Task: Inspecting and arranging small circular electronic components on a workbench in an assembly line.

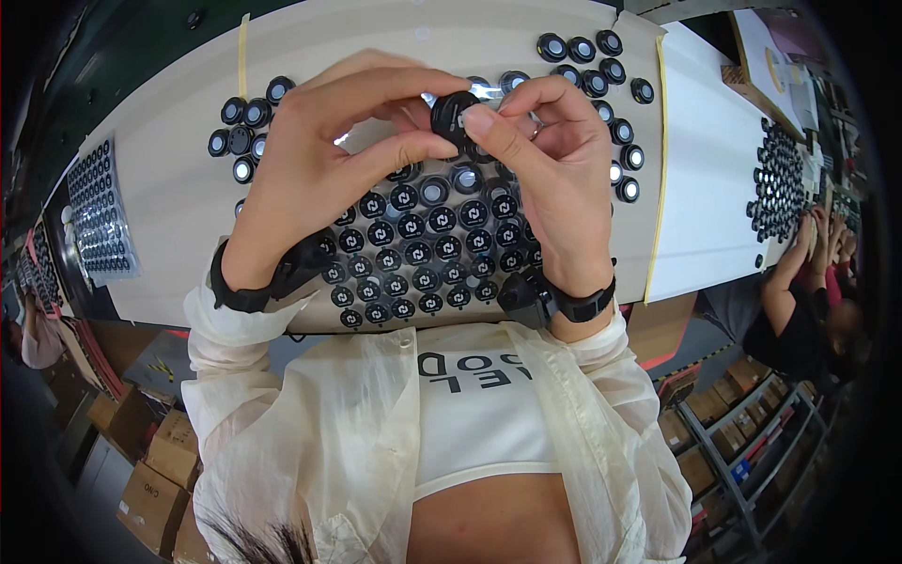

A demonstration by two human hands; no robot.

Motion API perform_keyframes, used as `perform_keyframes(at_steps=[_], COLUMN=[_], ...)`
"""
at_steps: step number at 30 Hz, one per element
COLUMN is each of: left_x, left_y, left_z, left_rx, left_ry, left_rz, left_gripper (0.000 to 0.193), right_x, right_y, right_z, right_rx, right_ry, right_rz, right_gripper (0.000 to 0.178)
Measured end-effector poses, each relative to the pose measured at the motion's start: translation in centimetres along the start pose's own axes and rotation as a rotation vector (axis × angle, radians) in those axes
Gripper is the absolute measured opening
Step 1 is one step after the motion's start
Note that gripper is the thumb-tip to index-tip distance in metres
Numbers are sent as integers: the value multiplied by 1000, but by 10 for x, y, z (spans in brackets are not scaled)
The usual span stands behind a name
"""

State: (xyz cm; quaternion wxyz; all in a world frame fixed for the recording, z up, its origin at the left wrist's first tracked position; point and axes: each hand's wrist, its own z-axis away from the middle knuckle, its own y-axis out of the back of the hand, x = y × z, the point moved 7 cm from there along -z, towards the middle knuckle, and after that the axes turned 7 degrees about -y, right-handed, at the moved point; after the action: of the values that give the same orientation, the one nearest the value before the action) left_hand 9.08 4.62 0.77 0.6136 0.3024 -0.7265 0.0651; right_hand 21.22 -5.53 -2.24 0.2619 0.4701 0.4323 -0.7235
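Note:
Above the middle of the table, a small black round cap-like piece (pixel 448 117) is held up edge-on between both hands. My left hand (pixel 324 141) closes thumb and fingers around its left side. Against its right side presses the thumb of my right hand (pixel 554 155), with the fingers curled. Below the hands lie rows of black round pieces (pixel 412 226) with white marks on top, packed closely together. A few pieces with pale grey centres (pixel 465 178) sit at the far end of these rows, partly hidden by my hands. Black bands circle both wrists.
Loose round pieces with pale centres lie in a right cluster (pixel 594 84) and a left cluster (pixel 256 113). A clear-wrapped sheet of pieces (pixel 101 211) rests far left. Yellow tape (pixel 658 169) edges the brown table covering (pixel 178 207). At right, a co-worker's arm (pixel 787 273) reaches over.

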Motion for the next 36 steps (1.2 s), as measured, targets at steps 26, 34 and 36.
perform_keyframes(at_steps=[26, 34, 36], left_x=[-65, -53, -38], left_y=[136, 143, 107], left_z=[49, 47, 29], left_rx=[-279, -205, -92], left_ry=[231, 224, 82], left_rz=[-893, -955, -866], left_gripper=[36, 33, 34], right_x=[-15, 1, 0], right_y=[29, 10, 11], right_z=[29, 34, 33], right_rx=[-177, -296, -246], right_ry=[-123, -98, -4], right_rz=[1015, 1141, 1183], right_gripper=[25, 26, 27])
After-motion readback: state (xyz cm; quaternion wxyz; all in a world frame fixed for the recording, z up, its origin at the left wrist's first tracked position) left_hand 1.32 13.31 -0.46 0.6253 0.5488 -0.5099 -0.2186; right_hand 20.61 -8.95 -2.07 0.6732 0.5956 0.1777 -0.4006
